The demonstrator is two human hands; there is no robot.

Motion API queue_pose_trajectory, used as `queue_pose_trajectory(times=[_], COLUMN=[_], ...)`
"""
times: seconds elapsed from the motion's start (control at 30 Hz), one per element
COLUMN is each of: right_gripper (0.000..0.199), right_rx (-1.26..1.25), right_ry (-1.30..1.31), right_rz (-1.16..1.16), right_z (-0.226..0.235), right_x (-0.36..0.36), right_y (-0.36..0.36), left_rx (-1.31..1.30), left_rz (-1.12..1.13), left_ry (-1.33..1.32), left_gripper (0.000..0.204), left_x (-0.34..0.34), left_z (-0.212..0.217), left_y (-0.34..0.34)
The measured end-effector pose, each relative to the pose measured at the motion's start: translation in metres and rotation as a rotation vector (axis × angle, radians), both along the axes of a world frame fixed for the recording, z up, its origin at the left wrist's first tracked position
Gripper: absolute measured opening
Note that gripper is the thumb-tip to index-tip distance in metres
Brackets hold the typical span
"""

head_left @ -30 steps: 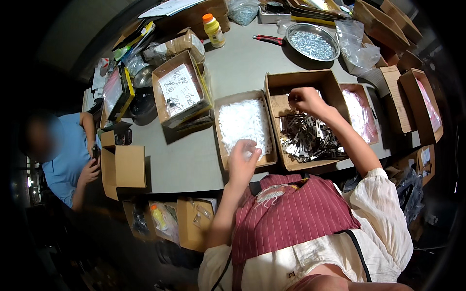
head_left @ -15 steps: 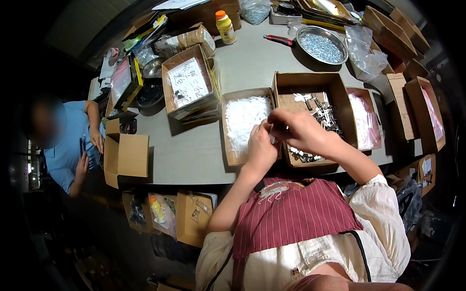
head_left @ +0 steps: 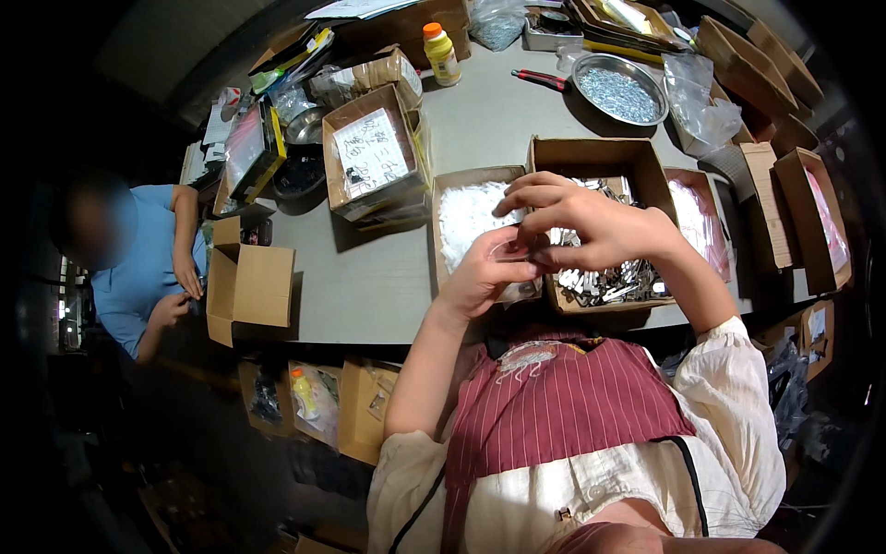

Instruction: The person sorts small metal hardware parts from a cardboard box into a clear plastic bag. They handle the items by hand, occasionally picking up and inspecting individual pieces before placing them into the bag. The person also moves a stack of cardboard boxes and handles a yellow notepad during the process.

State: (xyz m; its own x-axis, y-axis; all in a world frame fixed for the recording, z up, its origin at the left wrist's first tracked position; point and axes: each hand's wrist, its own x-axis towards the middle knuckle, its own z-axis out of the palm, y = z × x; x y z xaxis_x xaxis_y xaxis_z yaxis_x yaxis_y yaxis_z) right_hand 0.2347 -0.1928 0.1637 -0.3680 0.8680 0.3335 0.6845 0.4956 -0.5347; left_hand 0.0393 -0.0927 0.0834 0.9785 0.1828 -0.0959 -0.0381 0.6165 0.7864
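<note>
My left hand [head_left: 482, 275] is closed on a small clear plastic bag [head_left: 504, 249], partly hidden by the fingers. Just right of and above it is my right hand [head_left: 595, 222], its fingers bent but apart and its fingertips close to the bag. I see nothing in that hand. Beneath the hands stand a shallow carton of small white pieces [head_left: 466, 217] and a deeper carton [head_left: 600, 152] full of small metal and black parts. To the right, another carton holds pinkish clear bags [head_left: 690, 217].
A metal bowl of small silvery pieces [head_left: 620, 92], a red-handled tool [head_left: 540, 79] and a yellow bottle [head_left: 443, 57] stand farther back. At left are a paper-topped carton [head_left: 406, 180], an open carton [head_left: 263, 286] and a co-worker in blue [head_left: 152, 240]. More cartons [head_left: 812, 222] line the right edge.
My hands have parted from a close pinch. The right hand's fingers have spread, and the clear bag now shows in my left hand. The co-worker's hands have shifted.
</note>
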Motion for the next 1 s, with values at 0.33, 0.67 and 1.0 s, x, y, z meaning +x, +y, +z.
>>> queue_pose_trajectory(times=[0.33,0.67,1.0], right_gripper=[0.021,0.031,0.018], right_rx=[-0.427,-0.395,0.155], right_ry=[0.779,0.612,0.286], right_rz=[-0.297,-0.289,-0.194], right_z=[-0.003,-0.001,-0.020], right_x=[0.003,-0.009,-0.027], right_y=[-0.004,-0.016,-0.020], left_rx=[0.370,1.120,1.528], left_rz=[0.405,0.766,0.868], left_ry=[0.087,0.163,-0.046], left_gripper=[0.030,0.006,0.005], left_x=[-0.012,-0.005,-0.006], left_z=[0.041,0.045,0.039], left_y=[0.008,-0.009,-0.033])
